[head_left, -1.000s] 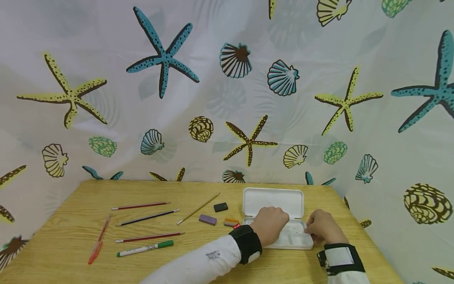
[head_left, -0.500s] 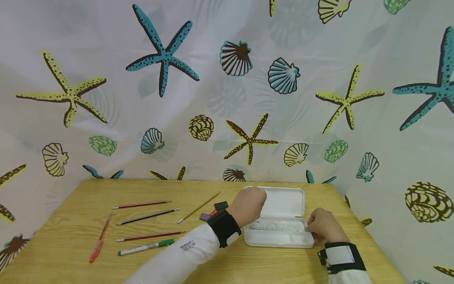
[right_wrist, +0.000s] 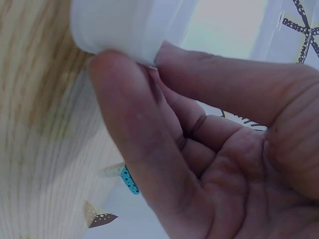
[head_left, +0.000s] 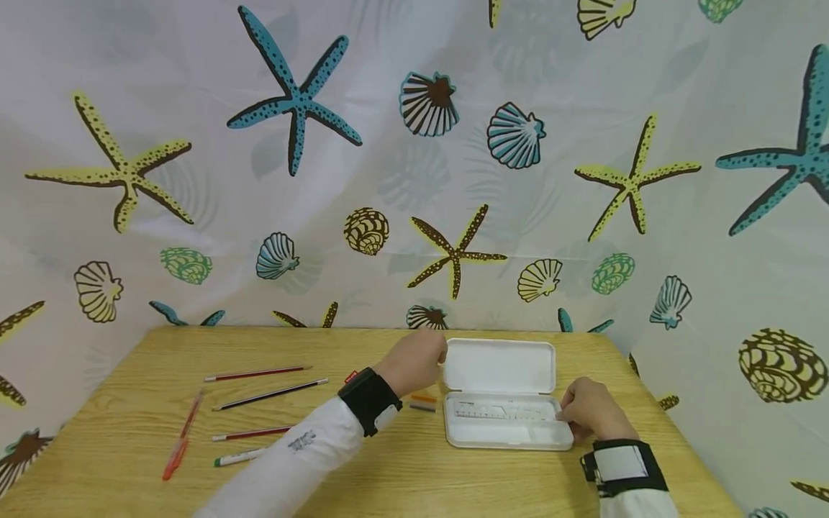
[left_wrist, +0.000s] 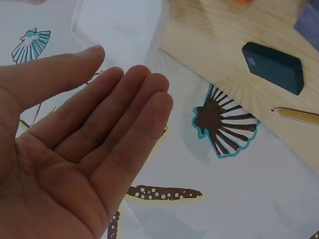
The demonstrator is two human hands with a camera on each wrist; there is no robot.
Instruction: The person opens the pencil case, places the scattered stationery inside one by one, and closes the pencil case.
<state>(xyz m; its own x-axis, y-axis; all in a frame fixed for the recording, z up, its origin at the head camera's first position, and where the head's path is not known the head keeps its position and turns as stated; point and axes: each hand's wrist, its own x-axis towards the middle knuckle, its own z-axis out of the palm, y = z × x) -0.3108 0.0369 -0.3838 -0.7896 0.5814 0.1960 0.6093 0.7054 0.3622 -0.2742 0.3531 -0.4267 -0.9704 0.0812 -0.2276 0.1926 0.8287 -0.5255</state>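
Note:
My left hand [head_left: 414, 361] hovers near the left edge of the white pencil case [head_left: 456, 437]. In the left wrist view its fingers extend straight, thumb apart, and the palm [left_wrist: 65, 184] bears nothing. Beyond the fingertips lie a black eraser [left_wrist: 273, 67], a yellow pencil [left_wrist: 301, 116] and part of a purple block [left_wrist: 310, 25]. The case stands unfolded, its lid [head_left: 499, 367] tilted up at the back, with a clear ruler [head_left: 499, 411] inside. My right hand [head_left: 594, 409] pinches the case's right end between thumb and index finger, as the right wrist view shows [right_wrist: 114, 30].
An orange-and-grey eraser [head_left: 424, 398] lies just left of the case. Farther left are a red pencil [head_left: 259, 373], a dark pencil [head_left: 272, 395], another red pencil [head_left: 249, 434], a green-ended marker [head_left: 239, 457] and a red pen [head_left: 181, 439]. A patterned curtain [head_left: 388, 165] hangs behind the wooden table [head_left: 453, 482].
My left hand has moved from over the case leftward and back, to above the erasers, uncovering the ruler and the case's compartments. The right hand has kept its pinch on the case.

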